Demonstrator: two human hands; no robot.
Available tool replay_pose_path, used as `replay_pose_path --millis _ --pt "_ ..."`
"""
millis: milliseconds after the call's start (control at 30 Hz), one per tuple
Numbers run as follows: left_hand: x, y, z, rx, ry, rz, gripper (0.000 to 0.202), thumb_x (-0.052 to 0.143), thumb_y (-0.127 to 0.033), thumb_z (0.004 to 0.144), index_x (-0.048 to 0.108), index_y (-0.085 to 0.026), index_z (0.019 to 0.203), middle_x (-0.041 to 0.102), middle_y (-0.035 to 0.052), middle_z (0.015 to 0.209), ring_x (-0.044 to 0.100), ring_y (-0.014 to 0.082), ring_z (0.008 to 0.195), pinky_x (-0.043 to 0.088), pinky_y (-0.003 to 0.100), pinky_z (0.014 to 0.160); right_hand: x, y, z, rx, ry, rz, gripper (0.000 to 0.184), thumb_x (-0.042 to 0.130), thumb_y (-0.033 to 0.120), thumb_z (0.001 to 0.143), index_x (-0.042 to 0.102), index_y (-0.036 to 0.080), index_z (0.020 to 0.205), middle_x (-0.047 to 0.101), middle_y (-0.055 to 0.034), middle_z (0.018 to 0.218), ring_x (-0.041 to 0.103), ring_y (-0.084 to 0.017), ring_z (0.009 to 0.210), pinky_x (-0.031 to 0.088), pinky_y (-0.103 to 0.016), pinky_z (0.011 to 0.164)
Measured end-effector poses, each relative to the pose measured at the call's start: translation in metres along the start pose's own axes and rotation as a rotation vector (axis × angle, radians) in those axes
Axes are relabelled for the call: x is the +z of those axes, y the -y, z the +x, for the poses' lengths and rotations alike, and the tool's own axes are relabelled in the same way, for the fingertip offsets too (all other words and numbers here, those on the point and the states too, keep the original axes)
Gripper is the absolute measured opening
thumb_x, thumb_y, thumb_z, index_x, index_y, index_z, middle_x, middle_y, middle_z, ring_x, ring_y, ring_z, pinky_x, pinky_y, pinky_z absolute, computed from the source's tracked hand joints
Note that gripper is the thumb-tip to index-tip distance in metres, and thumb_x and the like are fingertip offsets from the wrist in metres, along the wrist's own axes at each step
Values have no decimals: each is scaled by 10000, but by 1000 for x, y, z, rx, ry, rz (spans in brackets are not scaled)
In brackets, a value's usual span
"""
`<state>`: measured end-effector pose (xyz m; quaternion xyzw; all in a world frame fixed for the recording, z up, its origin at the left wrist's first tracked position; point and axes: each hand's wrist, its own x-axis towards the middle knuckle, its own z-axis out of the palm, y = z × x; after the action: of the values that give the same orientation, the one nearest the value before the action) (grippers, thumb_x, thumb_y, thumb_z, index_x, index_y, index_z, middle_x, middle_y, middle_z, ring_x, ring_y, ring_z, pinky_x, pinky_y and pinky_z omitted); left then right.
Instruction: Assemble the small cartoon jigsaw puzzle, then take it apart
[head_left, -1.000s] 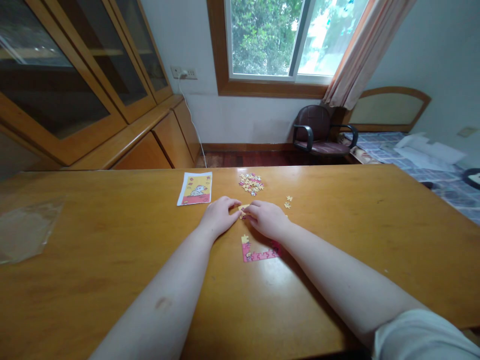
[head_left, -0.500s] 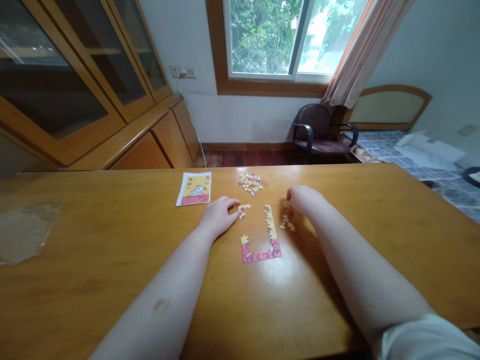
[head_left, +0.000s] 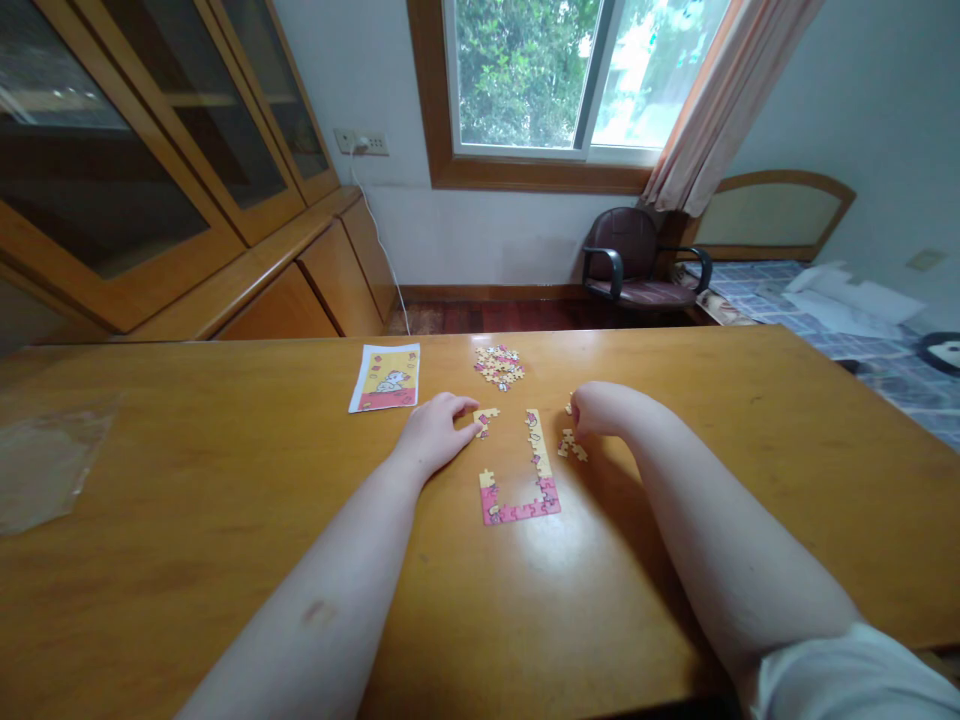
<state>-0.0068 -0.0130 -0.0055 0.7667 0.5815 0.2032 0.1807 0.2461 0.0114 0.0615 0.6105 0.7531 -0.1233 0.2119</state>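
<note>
A part-built jigsaw frame, pink along the bottom and yellow up the right side, lies on the wooden table. My left hand rests curled beside a small joined yellow piece, fingertips pinched on its edge. My right hand is bent down and closed over a few loose pieces right of the frame; what its fingers hold is hidden. A heap of loose pieces sits farther back. The reference picture card lies to the left of the heap.
A clear plastic bag lies at the table's left edge. Wooden glass-door cabinets stand at the left. Beyond the table are a dark armchair, a window, a curtain and a bed at the right.
My right hand left the yellow piece, swung right to the loose pieces beside the frame, and has dipped lower onto them. The frame's right side came into sight. My left hand stayed.
</note>
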Motion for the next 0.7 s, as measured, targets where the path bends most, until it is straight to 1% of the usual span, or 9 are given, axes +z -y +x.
replay_pose_path --millis 100,167,233,333,467,567,700 --pt "1 1 0 5 -8 -9 346 591 -423 777 661 -236 1061 661 45 1020 613 210 946 470 324 821 1 12 -10 -106 -8 33 231 777 221 573 758 217 803 718 -64 761 661 -218 681 473 -274 608" --pt "1 2 0 7 -13 -12 347 597 -419 775 656 -234 1062 660 43 1022 614 209 948 470 323 825 3 19 -12 -125 3 44 301 767 171 567 746 236 860 719 -42 764 657 -207 671 457 -262 593" --pt "1 2 0 8 -16 -12 346 600 -418 774 653 -232 1061 659 42 1025 615 207 950 470 321 827 4 22 -11 -121 29 36 335 742 116 569 740 249 877 721 -30 768 658 -209 688 448 -258 592" --pt "2 1 0 5 -19 -11 342 603 -421 773 653 -232 1053 659 38 1028 618 205 945 471 320 823 6 24 -7 -122 67 20 307 718 81 571 747 246 829 723 -27 780 663 -220 723 445 -258 598" --pt "2 2 0 5 -24 -12 336 607 -416 772 653 -238 1052 657 31 1027 620 203 933 474 323 820 7 22 -4 -124 93 14 251 715 102 583 749 231 796 726 -33 776 663 -223 723 444 -259 587" --pt "3 3 0 5 -28 -16 335 609 -418 770 652 -241 1052 656 32 1031 619 204 934 475 322 822 7 21 -6 -121 80 12 228 709 121 592 750 222 792 727 -42 787 665 -221 728 444 -253 583" --pt "2 3 0 3 -24 -14 339 604 -422 772 653 -236 1051 657 37 1026 618 208 941 475 321 820 3 23 -11 -111 107 -5 236 701 125 601 753 203 817 729 -58 805 665 -218 727 444 -249 587"
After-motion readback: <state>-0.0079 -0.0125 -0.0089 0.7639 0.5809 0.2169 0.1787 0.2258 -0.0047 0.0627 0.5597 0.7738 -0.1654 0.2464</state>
